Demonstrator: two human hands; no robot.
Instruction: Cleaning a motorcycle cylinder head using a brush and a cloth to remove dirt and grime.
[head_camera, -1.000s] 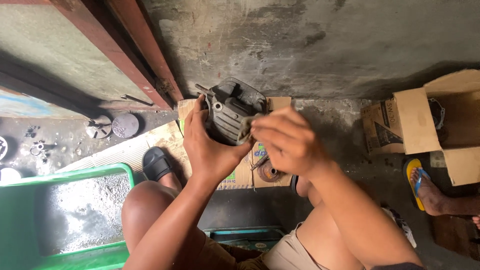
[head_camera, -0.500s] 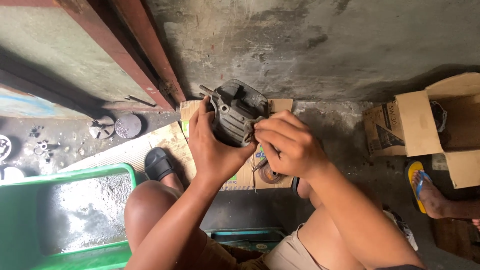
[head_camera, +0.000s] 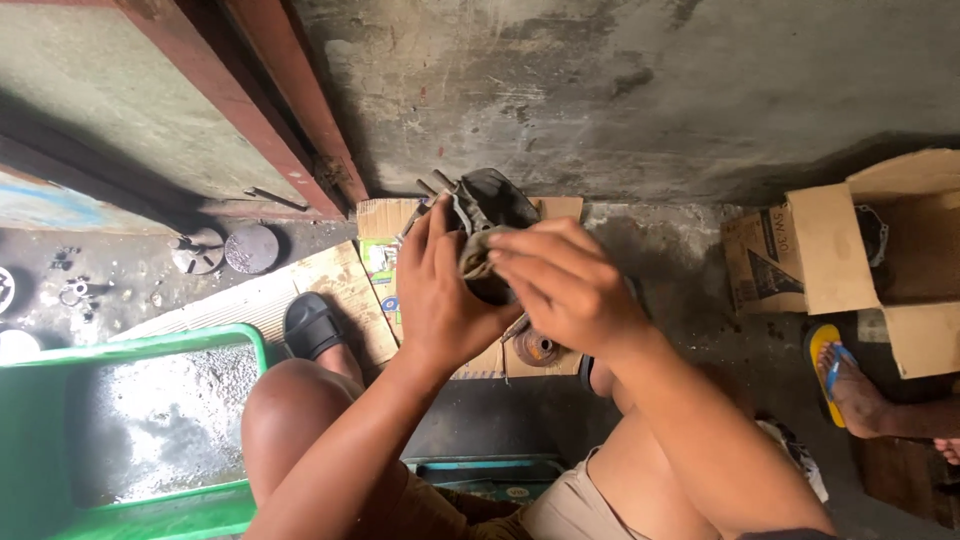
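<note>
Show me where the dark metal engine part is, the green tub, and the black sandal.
dark metal engine part (head_camera: 490, 200), head view, on its upper casing above the hands
green tub (head_camera: 130, 348), head view, on its top rim
black sandal (head_camera: 312, 325), head view, on its strap

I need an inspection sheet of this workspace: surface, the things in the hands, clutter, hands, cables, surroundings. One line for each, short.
Surface: grey concrete floor with flattened brown cardboard sheets under the work.
Things in hand: dark grey metal engine part with protruding studs, and a dirty grey rag pressed on it.
Clutter: round metal disc, small round metal part, green plastic tray, open cardboard box.
Hands: left hand grips the part; right hand holds the rag.
Cables: nothing seen.
Surroundings: stained concrete wall, red-brown frame, another person's foot in a yellow sandal.
</note>
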